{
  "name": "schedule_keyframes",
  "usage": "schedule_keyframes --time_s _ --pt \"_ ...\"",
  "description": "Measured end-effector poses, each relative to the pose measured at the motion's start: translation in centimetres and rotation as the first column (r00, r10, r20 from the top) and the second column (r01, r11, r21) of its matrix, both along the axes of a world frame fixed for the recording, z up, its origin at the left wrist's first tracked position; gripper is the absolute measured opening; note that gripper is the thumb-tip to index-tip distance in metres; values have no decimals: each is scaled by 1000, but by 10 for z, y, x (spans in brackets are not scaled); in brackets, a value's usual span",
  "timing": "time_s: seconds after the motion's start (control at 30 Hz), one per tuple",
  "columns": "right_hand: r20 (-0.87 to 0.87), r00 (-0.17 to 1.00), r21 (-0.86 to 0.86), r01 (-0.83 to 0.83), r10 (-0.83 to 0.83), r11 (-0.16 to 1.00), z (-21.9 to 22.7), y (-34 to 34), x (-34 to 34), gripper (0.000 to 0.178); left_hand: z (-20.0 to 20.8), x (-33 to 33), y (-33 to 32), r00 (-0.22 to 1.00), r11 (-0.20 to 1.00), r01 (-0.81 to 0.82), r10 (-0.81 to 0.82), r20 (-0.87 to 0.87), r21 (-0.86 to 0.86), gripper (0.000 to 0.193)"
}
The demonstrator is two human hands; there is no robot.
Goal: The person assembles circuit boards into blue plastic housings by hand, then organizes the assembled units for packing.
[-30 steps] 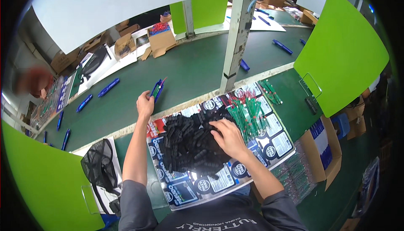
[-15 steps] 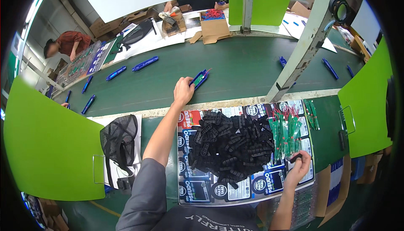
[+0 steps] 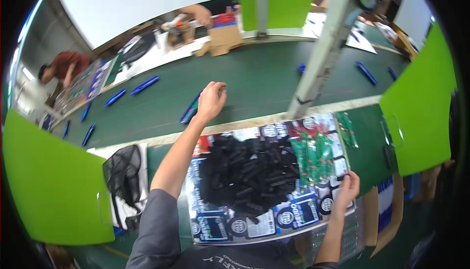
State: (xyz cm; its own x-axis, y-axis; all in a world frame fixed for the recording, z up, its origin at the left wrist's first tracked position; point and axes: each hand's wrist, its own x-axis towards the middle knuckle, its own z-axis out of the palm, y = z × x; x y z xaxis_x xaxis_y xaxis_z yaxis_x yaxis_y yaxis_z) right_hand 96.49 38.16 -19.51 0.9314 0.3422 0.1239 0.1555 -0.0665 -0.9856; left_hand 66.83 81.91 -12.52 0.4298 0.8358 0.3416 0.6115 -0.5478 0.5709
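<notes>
My left hand (image 3: 211, 101) is over the green belt, fingers bent and a little apart, with nothing seen between them. Just left of its wrist lies a long blue casing (image 3: 191, 108) with a green strip inside, partly covered by the hand and forearm. My right hand (image 3: 348, 187) is at the right edge of the printed sheet (image 3: 259, 224), fingers closed; what they hold is hidden and blurred. Nearest to it are thin green circuit boards (image 3: 311, 156) with red wires. A heap of small black ribbed parts (image 3: 247, 173) covers the middle of the sheet.
More blue casings (image 3: 145, 85) lie along the green belt (image 3: 254, 73). A grey post (image 3: 320, 48) rises at its near edge. Green panels (image 3: 54, 181) flank the bench. A black mesh bag (image 3: 122, 171) lies at left, an open carton (image 3: 397, 215) at right. Other people work across the belt.
My left hand has let go of the blue casing, which now lies left of the wrist. The black part seen in my right hand no longer shows. The whole view has shifted and blurred.
</notes>
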Motion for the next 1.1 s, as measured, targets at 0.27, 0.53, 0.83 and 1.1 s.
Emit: schedule_keyframes --time_s 0.27,0.53,0.83,1.1 --pt "83 992 6 99 -100 995 14 -3 -15 13 -11 218 -8 908 875 410 -418 27 -259 36" --pt "11 997 11 76 -76 997 25 1 -21 13 -74 299 26 854 855 517 -515 74 -23 47" --pt "5 1000 79 25 -25 997 27 12 -23 13 -97 270 63 684 819 574 -480 549 2 37" --pt "98 995 15 34 -35 999 2 1 -15 13 7 103 -14 909 902 271 -125 398 -337 56"
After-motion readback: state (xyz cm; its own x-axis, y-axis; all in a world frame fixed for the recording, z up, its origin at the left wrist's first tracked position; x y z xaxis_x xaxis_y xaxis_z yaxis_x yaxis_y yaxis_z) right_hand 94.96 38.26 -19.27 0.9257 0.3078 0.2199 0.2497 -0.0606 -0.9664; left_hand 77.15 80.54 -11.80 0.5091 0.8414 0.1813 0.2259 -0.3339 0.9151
